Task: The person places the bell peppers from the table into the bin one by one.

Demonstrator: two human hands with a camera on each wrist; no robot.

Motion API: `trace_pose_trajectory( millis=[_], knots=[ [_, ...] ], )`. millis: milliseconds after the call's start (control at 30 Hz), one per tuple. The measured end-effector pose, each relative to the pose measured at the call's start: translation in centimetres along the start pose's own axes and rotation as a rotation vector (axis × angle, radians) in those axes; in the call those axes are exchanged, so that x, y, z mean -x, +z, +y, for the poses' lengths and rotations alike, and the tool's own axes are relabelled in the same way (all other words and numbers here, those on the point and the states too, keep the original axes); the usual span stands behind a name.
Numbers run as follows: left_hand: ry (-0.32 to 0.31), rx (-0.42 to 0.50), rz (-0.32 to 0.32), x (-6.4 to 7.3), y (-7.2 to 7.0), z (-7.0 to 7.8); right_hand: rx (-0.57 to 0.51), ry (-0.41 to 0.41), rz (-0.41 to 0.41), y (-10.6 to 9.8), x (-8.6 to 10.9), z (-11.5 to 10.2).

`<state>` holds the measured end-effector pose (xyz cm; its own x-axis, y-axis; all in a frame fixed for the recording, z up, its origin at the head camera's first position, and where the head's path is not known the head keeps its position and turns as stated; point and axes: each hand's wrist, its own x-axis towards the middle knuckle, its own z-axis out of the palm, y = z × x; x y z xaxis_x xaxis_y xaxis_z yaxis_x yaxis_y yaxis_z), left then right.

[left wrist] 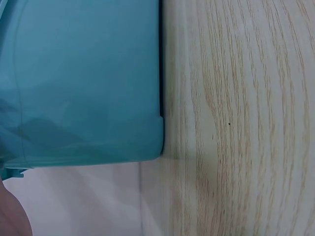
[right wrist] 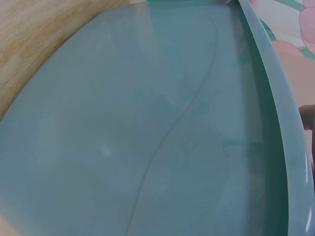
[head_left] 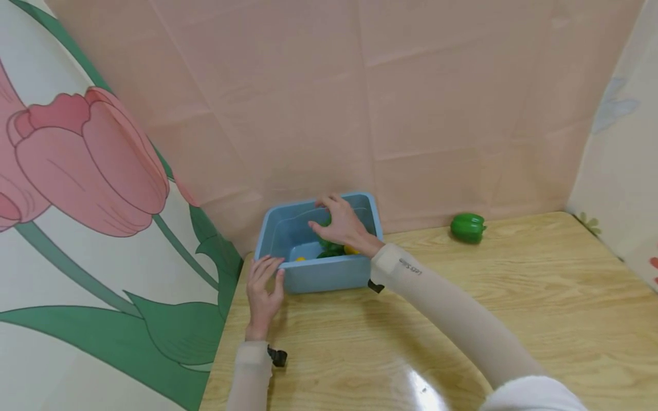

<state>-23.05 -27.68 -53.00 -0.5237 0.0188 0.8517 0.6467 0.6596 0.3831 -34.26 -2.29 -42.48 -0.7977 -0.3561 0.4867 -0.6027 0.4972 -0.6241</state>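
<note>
A light blue plastic bin (head_left: 329, 275) stands on the table against the backdrop. My left hand (head_left: 263, 294) grips its front left corner, fingers over the rim and thumb against the front wall. In the left wrist view the bin's wall (left wrist: 83, 88) fills the upper left, with a bit of the hand (left wrist: 12, 214) at the edge. My right hand (head_left: 343, 224) reaches over the bin, thumb and fingers spread apart with nothing visible between them. Beneath it lie dark green items (head_left: 331, 251) and a yellow item (head_left: 352, 250), partly hidden. Another small yellow piece (head_left: 300, 259) shows behind the front rim.
A green bell pepper (head_left: 467, 228) lies on the wooden table (head_left: 514, 297), right of the bin near the back edge. Behind hangs a pinkish cloth (head_left: 437, 103). A wall with painted tulips (head_left: 92, 160) borders the left side.
</note>
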Motion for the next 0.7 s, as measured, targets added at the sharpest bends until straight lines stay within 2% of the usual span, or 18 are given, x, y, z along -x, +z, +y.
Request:
trace_pose_trajectory(
  millis=[200, 700],
  knots=[
    [-0.005, -0.003, -0.001, 0.0, 0.0, -0.2, 0.027, 0.011, -0.002, -0.2, 0.2, 0.0],
    [0.001, -0.002, 0.007, 0.0, 0.0, -0.1, 0.062, -0.026, 0.010, -1.4, 1.1, 0.4]
  ],
)
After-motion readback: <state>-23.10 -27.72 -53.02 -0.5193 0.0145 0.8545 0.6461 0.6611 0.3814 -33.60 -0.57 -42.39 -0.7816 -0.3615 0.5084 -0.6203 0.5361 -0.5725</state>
